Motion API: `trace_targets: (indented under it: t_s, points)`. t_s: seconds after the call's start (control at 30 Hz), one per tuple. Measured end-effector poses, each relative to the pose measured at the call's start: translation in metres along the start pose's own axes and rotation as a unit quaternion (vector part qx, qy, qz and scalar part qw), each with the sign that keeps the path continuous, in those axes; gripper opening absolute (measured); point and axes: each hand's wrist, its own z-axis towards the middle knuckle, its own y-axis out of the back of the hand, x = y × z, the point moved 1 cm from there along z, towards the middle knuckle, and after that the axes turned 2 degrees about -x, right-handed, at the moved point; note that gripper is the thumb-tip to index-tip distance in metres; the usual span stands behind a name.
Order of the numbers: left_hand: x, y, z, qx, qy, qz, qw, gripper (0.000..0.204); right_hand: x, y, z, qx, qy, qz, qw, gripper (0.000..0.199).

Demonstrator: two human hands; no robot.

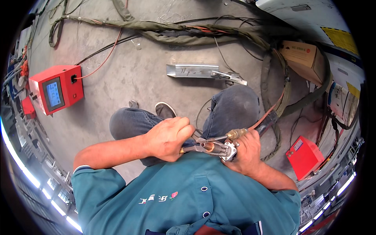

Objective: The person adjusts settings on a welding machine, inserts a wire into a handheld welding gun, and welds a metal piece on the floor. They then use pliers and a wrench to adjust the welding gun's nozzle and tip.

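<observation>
My left hand (169,138) is closed in a fist round the handles of what look like metal pliers (192,148), whose jaws reach to a copper-coloured nozzle (211,147). That nozzle belongs to a welding torch with a silver square flange (229,151), held in front of my shirt. My right hand (247,152) wraps round the torch body, with the thumb side by the flange. A brass fitting (237,134) with a thin metal rod runs along the torch, beside my right fingers. The grip inside my right palm is hidden, as are most of the pliers' handles.
On the concrete floor ahead lies a silver metal channel (192,71), with a metal bracket piece (231,77) at its right end. Thick sleeved cables (164,26) cross beyond it. A red box with a screen (64,89) stands left; another red box (304,157) and a cardboard box (302,60) stand right.
</observation>
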Motion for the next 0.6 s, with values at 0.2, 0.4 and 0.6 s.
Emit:
trace_targets:
  t_s: [0.2,0.4,0.6]
  points:
    - [0.0004,-0.0037,-0.0019,-0.006,0.006,-0.005,1.0,0.044,-0.0006,-0.0023,-0.0017,-0.005,-0.005,-0.006,1.0,0.042]
    - [-0.001,-0.0039,-0.0042,-0.023,0.008,-0.012,1.0,0.045,-0.0029,-0.0062,-0.0041,-0.001,-0.005,-0.011,1.0,0.045]
    - [-0.0028,-0.0044,-0.0051,-0.035,0.013,-0.019,0.999,0.044,-0.0037,-0.0061,-0.0046,0.007,-0.008,-0.018,1.0,0.05]
